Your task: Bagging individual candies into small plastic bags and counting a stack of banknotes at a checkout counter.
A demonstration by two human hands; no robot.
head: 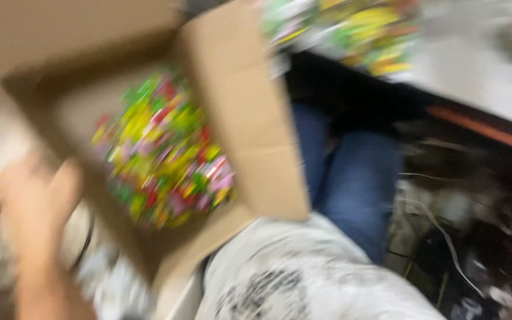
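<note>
left hand at edge of cardboard box, fingers' grip too blurred to tell | box holds colourful small pieces | more on desk

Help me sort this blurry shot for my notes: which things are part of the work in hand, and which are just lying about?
In hand:
left hand, at the side of the box
cardboard box, open
small colourful pieces inside it

Lying about:
table
more colourful pieces on the table
cables on the floor
</note>
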